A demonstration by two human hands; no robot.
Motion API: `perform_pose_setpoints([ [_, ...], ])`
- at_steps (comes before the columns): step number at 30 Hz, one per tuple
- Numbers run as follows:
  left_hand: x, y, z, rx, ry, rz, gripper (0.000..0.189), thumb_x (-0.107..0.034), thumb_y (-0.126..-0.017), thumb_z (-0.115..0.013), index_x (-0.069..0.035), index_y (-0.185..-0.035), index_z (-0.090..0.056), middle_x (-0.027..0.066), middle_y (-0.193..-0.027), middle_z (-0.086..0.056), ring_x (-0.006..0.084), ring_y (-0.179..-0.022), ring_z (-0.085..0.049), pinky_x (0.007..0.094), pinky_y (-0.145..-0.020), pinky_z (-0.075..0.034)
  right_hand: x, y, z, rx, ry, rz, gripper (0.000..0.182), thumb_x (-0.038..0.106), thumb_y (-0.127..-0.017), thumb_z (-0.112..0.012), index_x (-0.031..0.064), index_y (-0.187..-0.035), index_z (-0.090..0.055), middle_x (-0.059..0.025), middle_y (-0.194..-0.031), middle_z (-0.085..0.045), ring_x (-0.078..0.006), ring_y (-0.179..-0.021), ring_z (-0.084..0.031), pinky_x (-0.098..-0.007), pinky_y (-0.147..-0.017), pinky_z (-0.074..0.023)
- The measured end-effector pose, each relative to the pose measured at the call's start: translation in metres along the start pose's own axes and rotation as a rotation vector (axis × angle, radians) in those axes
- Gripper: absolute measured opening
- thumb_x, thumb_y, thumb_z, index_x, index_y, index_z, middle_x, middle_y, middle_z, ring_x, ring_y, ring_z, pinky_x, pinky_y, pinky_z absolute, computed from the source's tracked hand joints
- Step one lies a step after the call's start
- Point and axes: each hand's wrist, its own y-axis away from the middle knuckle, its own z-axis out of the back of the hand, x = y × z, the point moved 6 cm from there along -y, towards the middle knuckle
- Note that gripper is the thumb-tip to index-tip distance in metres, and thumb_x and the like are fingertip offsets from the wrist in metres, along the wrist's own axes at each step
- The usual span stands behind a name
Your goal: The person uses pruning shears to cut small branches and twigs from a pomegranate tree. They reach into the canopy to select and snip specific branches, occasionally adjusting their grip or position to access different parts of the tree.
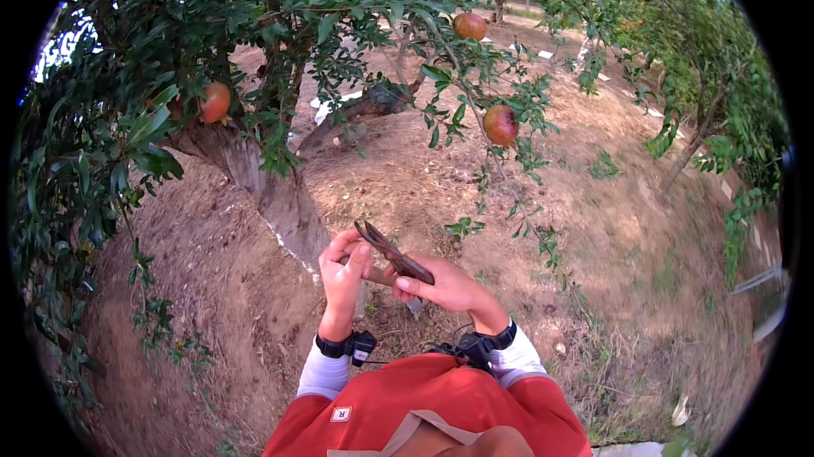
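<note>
My right hand (pixel 448 285) grips a pair of brown, rusty-looking pruning shears (pixel 397 257), its thumb lying along one handle. The blades point up and to the left, their tips slightly apart. My left hand (pixel 343 272) pinches the end of the other handle, which slants toward it under the blades. The fingers partly cover that handle. Beyond my hands, a reddish pomegranate (pixel 501 126) hangs on a thin leafy branch, and another pomegranate (pixel 470 26) is higher up. A third pomegranate (pixel 214 103) hangs at the left near the trunk. Neither hand touches the fruit.
A thick pomegranate trunk (pixel 267 193) rises beside my left hand, leaning up to the left. Dense foliage (pixel 82 158) fills the left side. A thin drooping branch (pixel 502 171) hangs ahead on the right. Dry soil (pixel 610 247) slopes around, with more trees (pixel 699 126) at right.
</note>
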Motion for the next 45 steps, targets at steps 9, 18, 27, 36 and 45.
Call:
perform_pose_setpoints([
  [9, 0.005, 0.007, -0.003, 0.005, -0.006, 0.101, 0.018, -0.016, -0.09, -0.066, -0.001, -0.081, -0.064, -0.0042, -0.059, -0.052, 0.0023, -0.052, -0.041, 0.0202, -0.046, -0.029, -0.012, 0.003, -0.009, 0.204, -0.177, -0.046, 0.036, 0.03, -0.098, -0.052, 0.0009, -0.119, -0.052, -0.004, -0.088, -0.062, -0.0117, -0.08, -0.06, -0.0288, -0.072, -0.0503],
  [18, 0.003, 0.009, -0.006, -0.059, 0.013, 0.067, 0.017, -0.014, -0.092, -0.062, 0.002, -0.084, -0.064, -0.0029, -0.057, -0.049, 0.004, -0.05, -0.042, 0.021, -0.046, -0.029, -0.021, 0.019, 0.002, 0.323, -0.257, -0.148, 0.05, 0.039, -0.095, -0.054, -0.001, -0.125, -0.05, -0.0069, -0.095, -0.064, -0.0142, -0.084, -0.061, -0.0287, -0.072, -0.0482],
  [27, 0.002, 0.001, 0.015, -0.172, 0.106, -0.029, 0.019, -0.014, -0.094, -0.06, 0.001, -0.082, -0.061, -0.0028, -0.057, -0.049, 0.0039, -0.049, -0.041, 0.0213, -0.046, -0.03, -0.012, 0.019, 0.012, 0.218, -0.109, -0.047, 0.041, 0.032, -0.098, -0.052, -0.001, -0.122, -0.051, -0.0048, -0.092, -0.064, -0.0126, -0.081, -0.06, -0.0283, -0.073, -0.0488],
  [36, 0.006, 0.01, 0.029, -0.194, 0.068, -0.043, 0.022, -0.015, -0.095, -0.059, -0.002, -0.077, -0.056, -0.0029, -0.059, -0.049, 0.0033, -0.047, -0.04, 0.0203, -0.044, -0.029, -0.003, -0.004, 0.013, -0.036, -0.246, 0.052, 0.034, 0.029, -0.098, -0.052, 0.0, -0.116, -0.054, -0.0054, -0.087, -0.063, -0.0134, -0.076, -0.06, -0.029, -0.069, -0.0485],
  [45, -0.003, 0.022, 0.041, -0.213, 0.034, -0.051, 0.022, -0.015, -0.096, -0.056, -0.004, -0.077, -0.055, -0.0021, -0.057, -0.047, 0.0048, -0.047, -0.039, 0.0222, -0.046, -0.03, 0.001, -0.031, 0.013, -0.177, -0.22, -0.014, 0.031, 0.031, -0.097, -0.054, 0.0009, -0.099, -0.059, -0.0018, -0.074, -0.059, -0.0078, -0.059, -0.056, -0.0222, -0.052, -0.0441],
])
